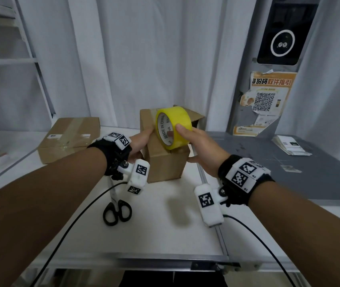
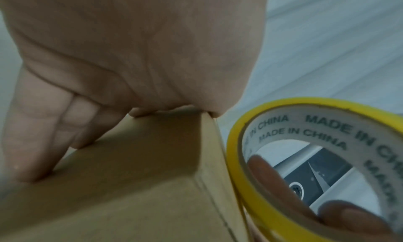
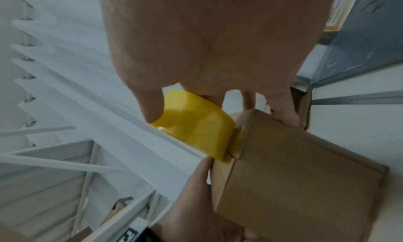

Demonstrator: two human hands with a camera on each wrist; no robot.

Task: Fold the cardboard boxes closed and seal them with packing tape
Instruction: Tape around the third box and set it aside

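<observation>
Right, you've got the small cardboard box standing on the table, pinned between both hands, w/ the yellow tape roll set on edge against its top near corner. That's prob. so the tape's free end can bite on the cardboard before you draw it across the closed flaps; in the right wrist view a short strip already looks stuck to the box edge just below the roll.

Your left hand grips the box's left side: fingers curled down onto the side panel, palm over the top edge, forearm coming in low from the left. It's the brace, so the box won't slide when you pull.

Your right hand holds the roll, fingers clamped on it: fingertip on the yellow outer face, others tucked inside the core per the left wrist view, thumb pressed to the box's right side. Wrist is cocked up and inward, roll's hole facing your left hand.

Beyond your fingers, a second box w/ a raised flap sits right behind the first. Off past your left hand lies a flat taped box. Scissors lie on the table below your left wrist, close enough to grab for the cut.

Next move, I'd judge: pull the roll away while the left hand keeps the box down.
</observation>
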